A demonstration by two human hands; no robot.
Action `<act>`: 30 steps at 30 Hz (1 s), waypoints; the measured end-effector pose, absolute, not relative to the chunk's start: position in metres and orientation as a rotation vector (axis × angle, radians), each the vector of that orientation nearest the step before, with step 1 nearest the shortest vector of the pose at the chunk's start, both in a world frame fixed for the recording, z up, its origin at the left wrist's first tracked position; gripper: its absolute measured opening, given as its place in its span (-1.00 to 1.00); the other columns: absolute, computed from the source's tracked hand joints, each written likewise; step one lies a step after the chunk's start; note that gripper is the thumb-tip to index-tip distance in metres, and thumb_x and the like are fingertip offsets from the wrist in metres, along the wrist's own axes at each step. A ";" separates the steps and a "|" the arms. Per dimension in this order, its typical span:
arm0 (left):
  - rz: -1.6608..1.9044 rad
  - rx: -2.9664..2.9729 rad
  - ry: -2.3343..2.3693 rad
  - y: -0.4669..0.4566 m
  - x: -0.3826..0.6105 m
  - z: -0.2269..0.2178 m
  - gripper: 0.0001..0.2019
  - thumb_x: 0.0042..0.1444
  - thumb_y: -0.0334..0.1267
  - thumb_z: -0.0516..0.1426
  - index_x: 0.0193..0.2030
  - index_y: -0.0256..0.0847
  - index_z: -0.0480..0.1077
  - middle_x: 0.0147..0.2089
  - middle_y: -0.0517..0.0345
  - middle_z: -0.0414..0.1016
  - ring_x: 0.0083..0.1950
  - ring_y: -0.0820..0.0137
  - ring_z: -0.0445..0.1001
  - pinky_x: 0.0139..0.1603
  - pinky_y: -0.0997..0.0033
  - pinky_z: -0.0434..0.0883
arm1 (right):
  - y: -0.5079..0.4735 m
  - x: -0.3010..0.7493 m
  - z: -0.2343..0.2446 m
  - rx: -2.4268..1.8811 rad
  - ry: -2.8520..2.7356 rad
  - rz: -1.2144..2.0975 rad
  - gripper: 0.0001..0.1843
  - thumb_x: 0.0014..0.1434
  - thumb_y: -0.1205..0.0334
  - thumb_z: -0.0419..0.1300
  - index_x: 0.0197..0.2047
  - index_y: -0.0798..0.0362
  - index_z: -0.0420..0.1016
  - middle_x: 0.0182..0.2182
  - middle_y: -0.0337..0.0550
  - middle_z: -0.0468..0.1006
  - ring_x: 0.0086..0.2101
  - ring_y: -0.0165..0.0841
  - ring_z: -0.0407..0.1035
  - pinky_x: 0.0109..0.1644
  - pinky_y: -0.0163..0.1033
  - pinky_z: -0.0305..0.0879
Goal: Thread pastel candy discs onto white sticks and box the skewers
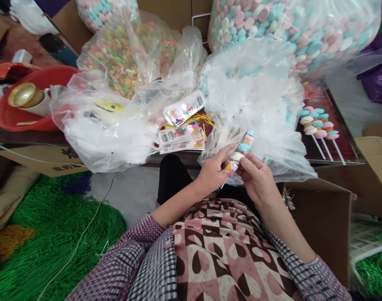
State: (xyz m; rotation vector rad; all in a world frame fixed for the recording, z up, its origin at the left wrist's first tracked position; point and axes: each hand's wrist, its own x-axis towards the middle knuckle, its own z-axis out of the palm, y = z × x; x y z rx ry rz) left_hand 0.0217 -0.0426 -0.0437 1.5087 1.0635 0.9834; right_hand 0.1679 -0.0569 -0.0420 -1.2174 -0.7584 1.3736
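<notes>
A marshmallow skewer (244, 147) in pink, blue and white is held at the table's front edge, tilted, with a printed card or label (231, 167) at its lower end. My left hand (211, 172) is closed around the lower part from the left. From the right, my right hand (255, 172) pinches the skewer near a white marshmallow. A stick end shows below the fingers. Clear plastic sleeves (217, 140) lie just behind my hands. To the left are stacked printed cards (183, 138) and yellow twist ties (206, 118).
Several finished marshmallow skewers (319, 123) lie at the table's right edge. Big bags of marshmallows (316, 46) and gummy candy (115, 71) stand behind. A red basin (9, 108) sits at left. An open cardboard box (319, 225) is below right; green strands (59, 234) cover the floor.
</notes>
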 end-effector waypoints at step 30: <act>0.901 1.989 1.370 -0.031 0.017 -0.038 -0.90 0.18 -0.32 0.13 -0.19 -0.14 0.46 -0.30 0.18 0.56 -0.32 0.41 0.48 -0.27 0.45 0.32 | -0.080 0.145 -0.033 -1.191 -0.740 1.644 -0.63 0.02 0.08 0.42 -0.09 -0.02 0.59 -0.23 -0.21 0.58 -0.30 -0.39 0.42 -0.32 -0.34 0.41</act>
